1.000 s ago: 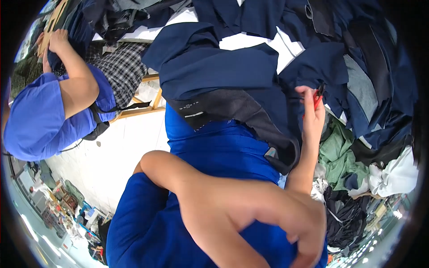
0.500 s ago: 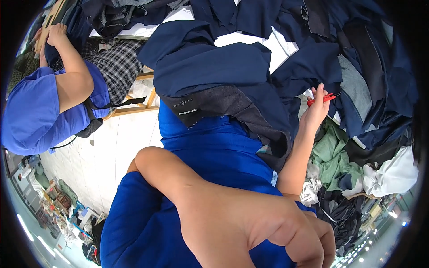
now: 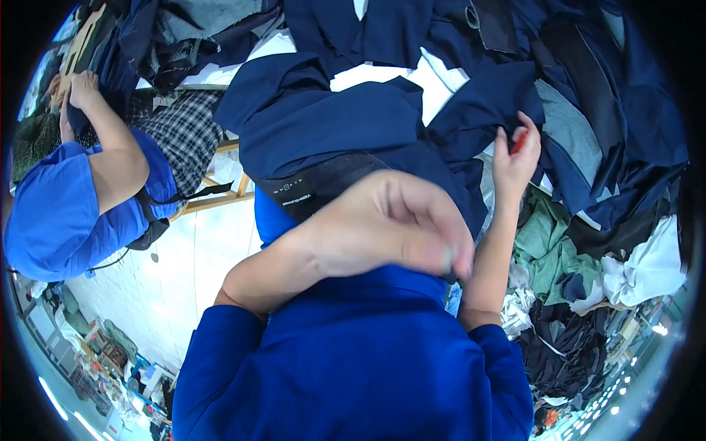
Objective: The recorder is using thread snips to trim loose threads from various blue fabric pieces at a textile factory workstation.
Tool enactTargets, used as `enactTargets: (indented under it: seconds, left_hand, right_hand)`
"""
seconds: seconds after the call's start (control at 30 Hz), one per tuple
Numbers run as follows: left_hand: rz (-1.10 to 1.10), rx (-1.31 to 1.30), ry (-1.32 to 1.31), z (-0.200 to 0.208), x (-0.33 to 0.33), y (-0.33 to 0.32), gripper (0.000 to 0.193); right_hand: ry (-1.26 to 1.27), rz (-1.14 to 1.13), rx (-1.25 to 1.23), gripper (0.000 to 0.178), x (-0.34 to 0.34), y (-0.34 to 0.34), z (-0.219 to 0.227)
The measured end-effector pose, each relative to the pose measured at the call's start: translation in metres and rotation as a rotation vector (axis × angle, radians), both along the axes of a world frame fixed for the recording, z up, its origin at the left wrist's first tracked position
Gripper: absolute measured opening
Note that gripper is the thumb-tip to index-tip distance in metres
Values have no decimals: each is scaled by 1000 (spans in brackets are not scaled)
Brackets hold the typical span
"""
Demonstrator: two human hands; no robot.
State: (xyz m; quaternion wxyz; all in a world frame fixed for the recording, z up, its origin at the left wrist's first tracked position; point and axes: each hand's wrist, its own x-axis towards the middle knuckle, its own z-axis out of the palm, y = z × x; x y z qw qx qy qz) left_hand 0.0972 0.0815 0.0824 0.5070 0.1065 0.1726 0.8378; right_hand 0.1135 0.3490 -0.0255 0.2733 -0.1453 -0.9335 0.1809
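A navy garment [image 3: 331, 125], perhaps trousers, lies across my lap and against the table. Its dark inner band [image 3: 316, 176] carries small white print. My left hand [image 3: 404, 228] is raised over this band, fingers curled to the thumb in a pinch. What sits in that pinch, if anything, is blurred and cannot be made out. Farther right, beside navy cloth, my right hand [image 3: 516, 162] is closed around small red thread snips [image 3: 519, 142]. Only part of the red handle shows between the fingers; the blades are hidden.
Navy and grey cloth pieces [image 3: 566, 125] cover the white table [image 3: 375, 76]. At the right lie green cloth [image 3: 548, 246], white cloth [image 3: 643, 264] and dark scraps [image 3: 562, 338]. A co-worker in blue [image 3: 81, 198] sits at the left by a wooden stool [image 3: 220, 187].
My left hand has swung up and away from close to my chest to over the garment's band. The right hand has shifted slightly, and the snips now show less between its fingers.
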Motion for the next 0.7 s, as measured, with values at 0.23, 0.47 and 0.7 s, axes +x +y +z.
enactTargets:
  seconds: [0.23,0.47,0.7]
  left_hand:
    - [444,-524,714,-43,-27,20,38]
    - [278,-749,1128,-48,-20,23,53]
    - [353,-625,651,-59,-9,14,16]
  right_hand:
    - [-126,351,-918,22,9,-36,47]
    - [-77,437,-1504,32,27,-79,79]
    - [87,301,-1327,28,34,-66,82]
